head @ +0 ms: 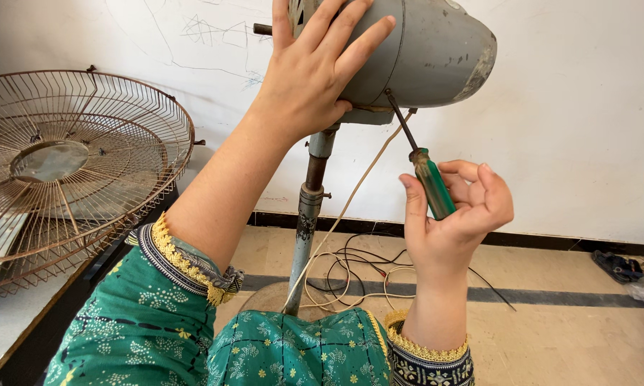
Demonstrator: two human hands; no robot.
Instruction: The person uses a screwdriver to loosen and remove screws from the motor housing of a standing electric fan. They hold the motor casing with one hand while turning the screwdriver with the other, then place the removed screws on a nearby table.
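At the left edge of the frame a rusty wire fan guard leans on a dark-edged table against the white wall. Moving toward the centre, the left hand lies flat with its fingers spread apart on the side of the grey fan motor housing, which sits at the top centre of the frame on a metal stand pole. A cream cord hangs from under the housing down to a tangle of wires on the tiled floor. Right of centre, the right hand has its fingers curled around the green handle of a screwdriver, whose dark shaft slants up and left with its tip touching the underside of the housing. In the lower right, a dark sandal rests on the floor near the wall.
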